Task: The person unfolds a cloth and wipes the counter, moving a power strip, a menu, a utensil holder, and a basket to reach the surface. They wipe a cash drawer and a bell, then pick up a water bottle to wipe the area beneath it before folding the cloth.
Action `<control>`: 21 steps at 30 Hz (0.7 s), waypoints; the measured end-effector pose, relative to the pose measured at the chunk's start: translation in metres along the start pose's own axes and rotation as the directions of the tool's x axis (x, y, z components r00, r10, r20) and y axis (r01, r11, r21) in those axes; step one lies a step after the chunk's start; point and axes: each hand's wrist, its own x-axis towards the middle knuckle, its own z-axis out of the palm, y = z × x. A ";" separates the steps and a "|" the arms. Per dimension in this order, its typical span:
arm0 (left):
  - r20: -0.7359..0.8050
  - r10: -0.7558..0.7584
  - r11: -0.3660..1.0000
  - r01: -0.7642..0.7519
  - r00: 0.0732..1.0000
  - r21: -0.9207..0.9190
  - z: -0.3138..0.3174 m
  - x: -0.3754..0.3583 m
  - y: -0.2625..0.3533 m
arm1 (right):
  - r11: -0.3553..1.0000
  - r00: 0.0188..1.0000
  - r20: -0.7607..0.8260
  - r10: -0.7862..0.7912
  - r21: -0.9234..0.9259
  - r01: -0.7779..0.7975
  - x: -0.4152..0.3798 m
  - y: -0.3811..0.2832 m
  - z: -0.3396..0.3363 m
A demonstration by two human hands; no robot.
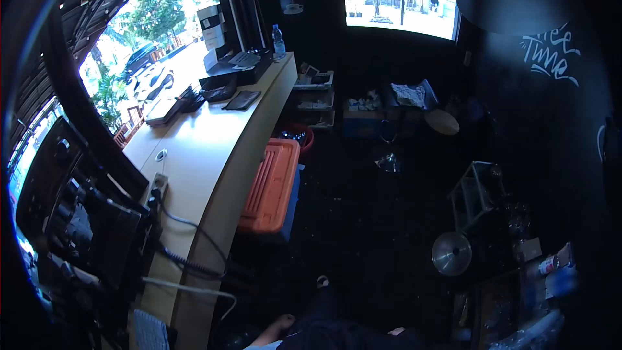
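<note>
A pale wooden counter runs past an orange-lidded storage box beside its right edge as the wearer's left hand, near the counter's closest end, and right hand hang low, fingers indiscernible, apparently between steps, any handling calling first for a reach.

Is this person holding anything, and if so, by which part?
No held thing shows, but it cannot be told for sure: the left hand is dim and the right hand barely shows.

counter left | 1 bottle on counter | storage box right of counter
</note>
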 end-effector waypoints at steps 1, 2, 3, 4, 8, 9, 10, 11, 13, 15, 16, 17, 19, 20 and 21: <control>-0.032 -0.023 0.999 0.021 0.999 -0.044 -0.022 -0.010 0.014 | 1.000 0.996 -0.084 0.015 0.024 -0.013 -0.003 -0.031 0.013; -0.069 -0.042 0.995 0.036 0.997 -0.093 -0.042 -0.013 0.024 | 0.999 0.985 -0.167 0.030 0.050 -0.022 -0.035 -0.081 0.025; 0.026 0.002 0.985 0.003 1.000 -0.172 0.015 0.049 0.092 | 0.991 0.965 -0.229 0.131 0.016 -0.130 -0.074 -0.047 -0.087; -0.094 0.030 0.984 -0.046 0.995 -0.172 -0.018 0.075 0.094 | 0.999 0.969 -0.246 0.003 0.038 0.007 -0.064 -0.098 -0.097; -0.186 0.031 0.984 -0.062 0.982 -0.165 -0.093 0.145 0.114 | 0.961 0.929 -0.359 -0.092 0.212 0.177 -0.067 -0.243 -0.156; -0.186 0.020 0.983 -0.054 0.982 -0.176 -0.107 0.148 0.124 | 0.959 0.928 -0.366 -0.067 0.233 0.162 -0.071 -0.269 -0.175; -0.104 0.009 0.988 -0.025 0.995 -0.155 -0.122 0.153 0.136 | 0.947 0.935 -0.347 -0.072 0.271 0.174 -0.069 -0.289 -0.194; -0.029 0.005 0.991 -0.009 1.000 -0.131 -0.142 0.165 0.154 | 0.950 0.933 -0.350 -0.080 0.257 0.178 -0.067 -0.311 -0.213; -0.126 0.135 0.971 -0.156 0.983 -0.181 -0.177 0.193 0.185 | 0.925 0.879 -0.388 -0.278 0.141 0.354 -0.056 -0.352 -0.250; -0.294 0.254 0.902 -0.336 0.921 -0.272 -0.203 0.208 0.214 | 0.898 0.826 -0.465 -0.318 0.132 0.419 -0.053 -0.392 -0.283; -0.380 0.298 0.832 -0.434 0.875 -0.345 -0.224 0.208 0.236 | 0.865 0.840 -0.441 -0.316 0.230 0.446 -0.051 -0.416 -0.295; -0.459 0.333 0.787 -0.511 0.824 -0.346 -0.251 0.199 0.264 | 0.824 0.852 -0.417 -0.317 0.323 0.465 -0.046 -0.444 -0.308; -0.558 0.384 0.668 -0.638 0.736 -0.382 -0.299 0.187 0.308 | 0.812 0.789 -0.442 -0.426 0.197 0.549 -0.034 -0.506 -0.330; -0.593 0.404 0.606 -0.690 0.696 -0.396 -0.324 0.175 0.333 | 0.772 0.707 -0.485 -0.515 0.096 0.628 -0.029 -0.535 -0.339; -0.630 0.422 0.540 -0.739 0.652 -0.403 -0.348 0.160 0.357 | 0.715 0.649 -0.465 -0.602 0.048 0.697 -0.021 -0.568 -0.348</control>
